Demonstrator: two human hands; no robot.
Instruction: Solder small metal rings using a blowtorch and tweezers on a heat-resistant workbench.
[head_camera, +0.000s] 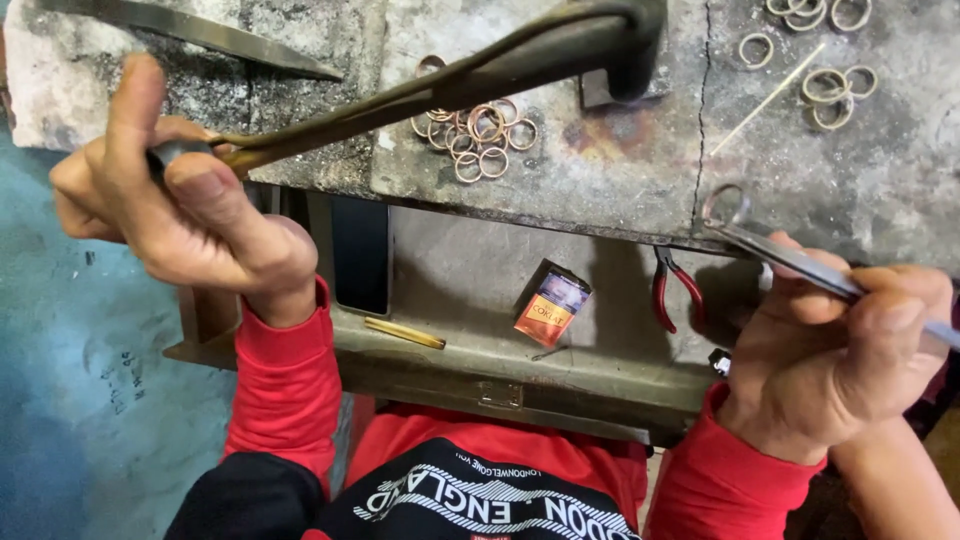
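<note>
Red sleeves (285, 385) first. Both hands grip tight: left hand (185, 210) on the torch (450, 75), right hand (835, 350) on tweezers (790, 260) pinching a ring (725, 205). Best keep both steady.

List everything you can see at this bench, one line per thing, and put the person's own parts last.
torch: one, brass tube with a dark bent tip, held over the slab
pile of rings: many, coppery and pale, middle of the slab under the torch tip
scattered rings: several, pale gold, upper right of the slab
thin rod: one, pale, among the right-hand rings
tweezers: one, steel, gripping a single ring at the slab's edge
slab: grey, scorched, cracked
metal blade: one, dark, top left
pliers: one, red handles, tray below
small box: one, orange and purple, tray
brass stick: one, tray
left hand: holds the torch
right hand: holds the tweezers
sleeves: red
</note>
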